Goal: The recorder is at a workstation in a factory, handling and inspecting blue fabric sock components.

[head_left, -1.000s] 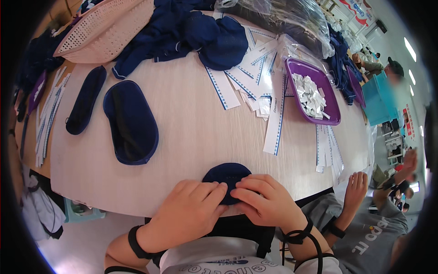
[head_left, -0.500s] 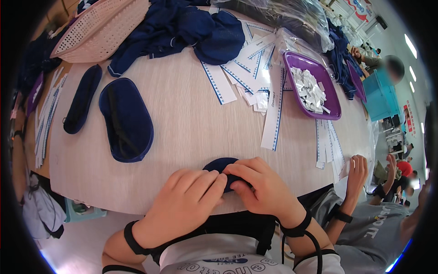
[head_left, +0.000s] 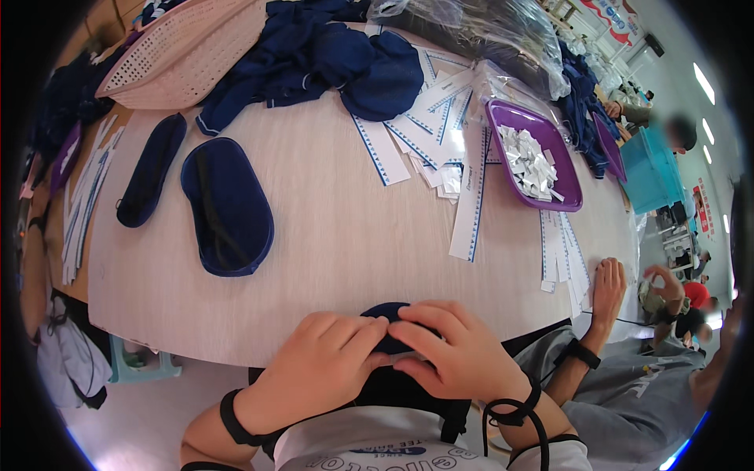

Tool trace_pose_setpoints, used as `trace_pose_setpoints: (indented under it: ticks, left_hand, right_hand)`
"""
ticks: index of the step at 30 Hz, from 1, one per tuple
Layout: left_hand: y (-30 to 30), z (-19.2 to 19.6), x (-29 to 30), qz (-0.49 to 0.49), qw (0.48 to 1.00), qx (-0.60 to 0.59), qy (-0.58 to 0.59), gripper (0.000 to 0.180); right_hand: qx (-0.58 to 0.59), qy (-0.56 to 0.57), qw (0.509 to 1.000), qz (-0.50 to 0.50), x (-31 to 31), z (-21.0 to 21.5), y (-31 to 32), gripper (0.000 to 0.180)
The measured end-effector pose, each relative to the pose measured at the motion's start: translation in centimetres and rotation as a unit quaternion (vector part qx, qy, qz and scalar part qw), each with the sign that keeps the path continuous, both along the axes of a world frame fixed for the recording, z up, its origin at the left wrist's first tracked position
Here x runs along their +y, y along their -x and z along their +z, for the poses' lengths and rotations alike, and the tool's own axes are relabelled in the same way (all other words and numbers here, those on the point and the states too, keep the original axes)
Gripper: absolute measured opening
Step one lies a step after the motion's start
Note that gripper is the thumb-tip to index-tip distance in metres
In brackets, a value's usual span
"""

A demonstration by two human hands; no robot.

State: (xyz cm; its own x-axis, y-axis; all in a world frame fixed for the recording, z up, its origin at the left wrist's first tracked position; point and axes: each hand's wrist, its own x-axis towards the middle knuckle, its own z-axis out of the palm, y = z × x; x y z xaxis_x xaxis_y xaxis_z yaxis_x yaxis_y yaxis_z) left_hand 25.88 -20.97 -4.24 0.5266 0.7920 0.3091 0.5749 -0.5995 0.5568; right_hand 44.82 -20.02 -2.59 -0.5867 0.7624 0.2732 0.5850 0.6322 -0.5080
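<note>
At the table's near edge, my left hand (head_left: 330, 353) and my right hand (head_left: 467, 349) grip a navy sleep mask (head_left: 386, 311) between them. Thumbs and fingers of both hands are closed on its rim. Much of it is hidden behind the fingers. Farther left lies another navy sleep mask (head_left: 250, 212), flat, with a black strap across it. Beside it is a narrow navy piece (head_left: 153, 169), seemingly a mask folded or seen edge-on.
A pink perforated basket (head_left: 169, 78) and a pile of navy fabric (head_left: 314, 59) stand at the back. White printed strips (head_left: 471, 196) lie near a purple tray (head_left: 577, 188) of small white tags. At right rests a co-worker's hand (head_left: 607, 286). A teal bin (head_left: 656, 169) stands beyond.
Both my hands have drawn the held mask nearer to me, past the table's edge. The co-worker's hand at right has shifted slightly and now lies lower on the table.
</note>
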Motion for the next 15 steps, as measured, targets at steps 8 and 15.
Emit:
trace_pose_setpoints:
  ticks: [8, 15]
  left_hand:
    - [-0.9, 0.0, 1.2, 0.061, 0.993, 0.098, -0.024, 0.028]
    - [-2.7, -1.1, 0.7, 0.134, 0.989, 0.049, -0.035, 0.052]
  right_hand:
    - [0.039, 0.020, 0.999, -0.014, 1.1, -2.2, 0.0, 0.030]
    - [0.024, 0.016, 0.995, -0.099, 1.3, -2.8, 0.6, 0.024]
